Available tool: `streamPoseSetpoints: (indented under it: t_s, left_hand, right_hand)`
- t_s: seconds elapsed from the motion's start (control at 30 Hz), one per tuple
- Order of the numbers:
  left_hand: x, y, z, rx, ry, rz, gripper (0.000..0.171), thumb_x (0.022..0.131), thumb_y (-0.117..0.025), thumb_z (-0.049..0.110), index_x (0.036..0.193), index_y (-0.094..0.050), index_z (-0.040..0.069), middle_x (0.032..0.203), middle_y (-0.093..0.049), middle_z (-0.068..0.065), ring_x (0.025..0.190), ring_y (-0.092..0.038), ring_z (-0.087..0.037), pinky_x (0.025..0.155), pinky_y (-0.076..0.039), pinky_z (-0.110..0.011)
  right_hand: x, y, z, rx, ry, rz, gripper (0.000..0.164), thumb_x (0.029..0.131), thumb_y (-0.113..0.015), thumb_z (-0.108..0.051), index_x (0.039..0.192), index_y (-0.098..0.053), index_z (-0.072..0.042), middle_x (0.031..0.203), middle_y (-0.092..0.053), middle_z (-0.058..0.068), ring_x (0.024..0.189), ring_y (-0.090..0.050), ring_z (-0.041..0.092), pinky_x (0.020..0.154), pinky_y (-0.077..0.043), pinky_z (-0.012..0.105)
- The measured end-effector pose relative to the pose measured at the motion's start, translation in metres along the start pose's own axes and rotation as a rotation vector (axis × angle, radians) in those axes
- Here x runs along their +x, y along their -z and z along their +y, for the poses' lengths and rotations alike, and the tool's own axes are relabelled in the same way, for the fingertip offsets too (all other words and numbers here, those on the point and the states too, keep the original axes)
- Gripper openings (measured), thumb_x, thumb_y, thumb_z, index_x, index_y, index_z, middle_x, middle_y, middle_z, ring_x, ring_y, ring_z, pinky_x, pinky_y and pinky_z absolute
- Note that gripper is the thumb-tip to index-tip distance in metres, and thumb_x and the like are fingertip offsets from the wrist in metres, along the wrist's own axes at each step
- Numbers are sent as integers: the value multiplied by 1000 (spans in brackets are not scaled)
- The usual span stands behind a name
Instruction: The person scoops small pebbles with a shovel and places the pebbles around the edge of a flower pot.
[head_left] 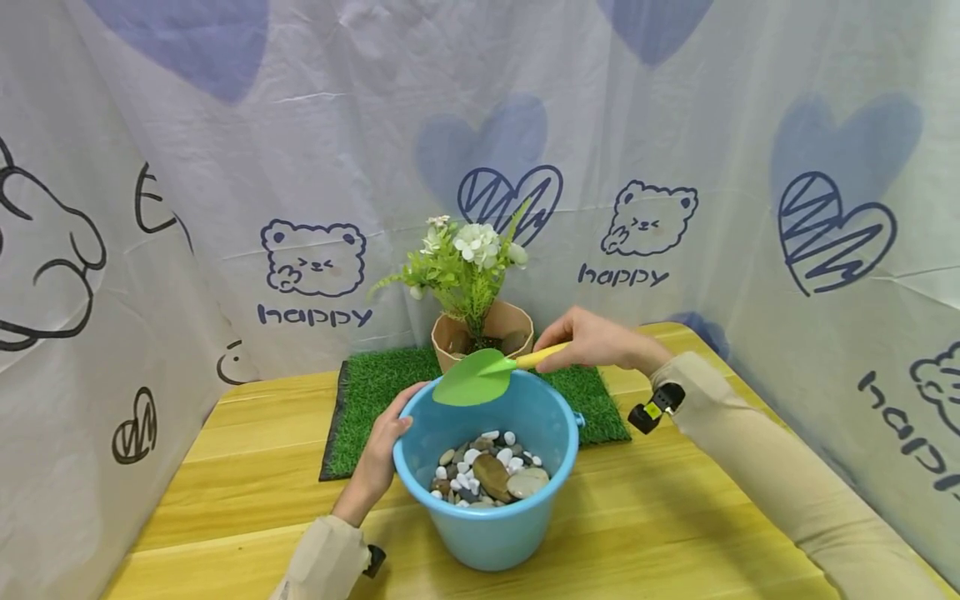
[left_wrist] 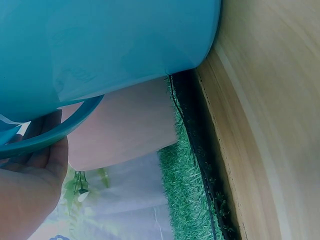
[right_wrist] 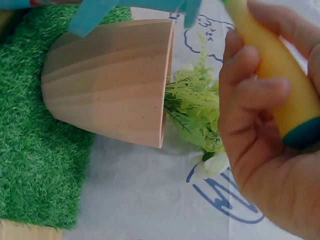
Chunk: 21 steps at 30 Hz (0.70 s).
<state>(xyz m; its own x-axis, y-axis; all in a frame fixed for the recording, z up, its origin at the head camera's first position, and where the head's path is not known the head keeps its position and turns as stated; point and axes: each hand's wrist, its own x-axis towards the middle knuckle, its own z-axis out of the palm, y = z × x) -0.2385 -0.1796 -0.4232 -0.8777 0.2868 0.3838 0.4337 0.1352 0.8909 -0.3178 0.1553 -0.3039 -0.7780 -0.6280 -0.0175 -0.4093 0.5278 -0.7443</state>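
A light-blue bucket (head_left: 487,542) stands upright on the table, with white pebbles and larger brown and grey stones (head_left: 491,477) inside. My left hand (head_left: 380,446) grips the bucket's left rim, thumb at the edge; in the left wrist view the bucket's handle (left_wrist: 75,120) passes across the fingers. Fingers of my right hand (head_left: 592,340) curl round the yellow handle of a garden trowel (head_left: 474,379). Its green blade hangs over the bucket's far rim, in front of the plant pot; whether it touches the rim I cannot tell. The right wrist view shows the grip on the trowel handle (right_wrist: 280,65) closely.
Behind the bucket, a beige faceted pot (right_wrist: 110,82) with a white-flowered leafy plant (head_left: 472,258) stands on a green turf mat (head_left: 382,392). The mat lies on a wooden table (head_left: 247,467). Patterned white curtains (head_left: 315,150) enclose the back and sides.
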Motion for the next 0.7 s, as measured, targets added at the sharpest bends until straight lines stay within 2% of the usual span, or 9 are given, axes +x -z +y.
streamPoseSetpoints:
  t_s: [0.13, 0.23, 0.47, 0.7]
  left_hand:
    - [0, -1, 1, 9, 8, 14, 56, 94, -32, 25, 148, -42, 12, 143, -49, -17, 123, -55, -33, 90, -53, -46]
    - [0, -1, 1, 3, 14, 15, 56, 95, -32, 25, 148, -41, 10, 143, -49, -17, 123, -54, -34, 90, -53, -45]
    - [0, -1, 1, 4, 12, 3, 56, 94, -33, 25, 148, -41, 11, 144, -48, -20, 124, -52, -45, 89, -52, -40]
    - [0, -1, 0, 10, 0, 5, 56, 95, -33, 27, 148, -41, 10, 144, -48, -20, 124, -51, -45, 90, -51, -46]
  right_hand:
    - [1, -5, -2, -93, 95, -25, 19, 83, -76, -28, 102, -78, -23, 87, -73, -2, 57, -50, 10, 52, -46, 24]
    - [2, -8, -6, -170, 145, -10, 19, 83, -76, -26, 102, -78, -24, 92, -73, -5, 67, -58, 12, 61, -51, 27]
    - [2, -15, -14, -380, 186, 19, 17, 80, -79, -27, 95, -79, -20, 85, -72, -8, 64, -57, 7, 59, -50, 24]
    - [2, -23, -23, -510, 220, 25, 12, 77, -82, -27, 85, -76, -20, 76, -69, -12, 63, -57, 4, 59, -50, 22]
